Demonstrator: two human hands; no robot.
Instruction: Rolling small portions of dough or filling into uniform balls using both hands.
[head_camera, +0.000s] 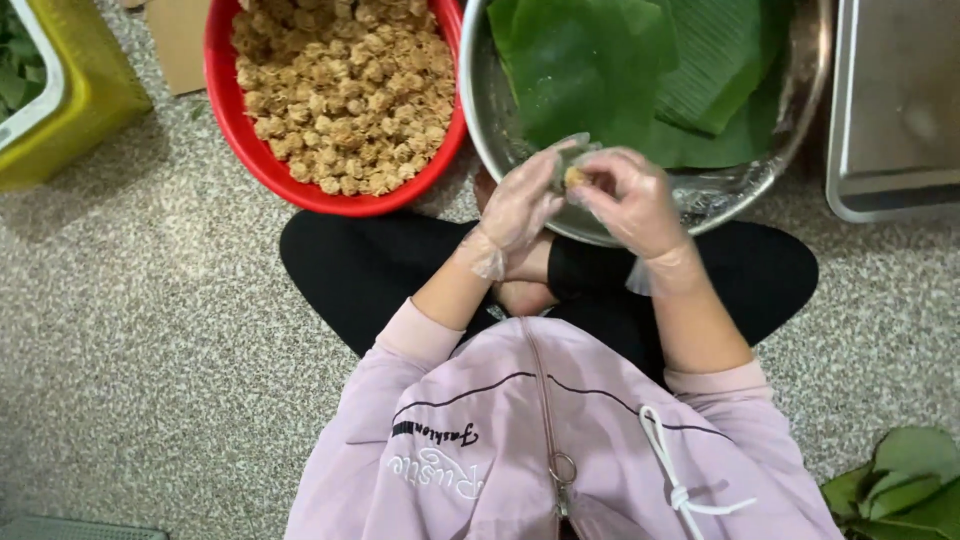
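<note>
Sitting cross-legged on a speckled floor (150, 330), a person in a pale pink zip-up top (560, 440) and black trousers (380, 265) works with both hands over the near rim of a steel basin (760, 175).

The view looks down and the person's head end lies at 6 o'clock, so the person's own left hand (520, 205) shows on the picture's left and the right hand (630, 200) on its right. Both wear thin clear plastic gloves. The hands meet just above centre, fingertips pressed together around a small tan filling ball (574, 178). Both are curled and pinching it, and it sits between them, just over the basin's rim. What looks like a pale wrapping around the ball is too blurred to name.

At 12 o'clock from the hands, the basin holds large green banana leaves (590, 60), folded and layered. At 10 o'clock stands a red plastic bowl (235, 130) heaped with many more tan filling balls (345, 85), touching or just beside the basin. A yellow-green bin (85, 100) with leaves inside sits at the far 10 o'clock corner. A flat metal tray (890, 110) lies at 2 o'clock, beside the basin. Loose green leaves (905, 490) rest on the floor at 4 o'clock, near the person's right elbow.
</note>
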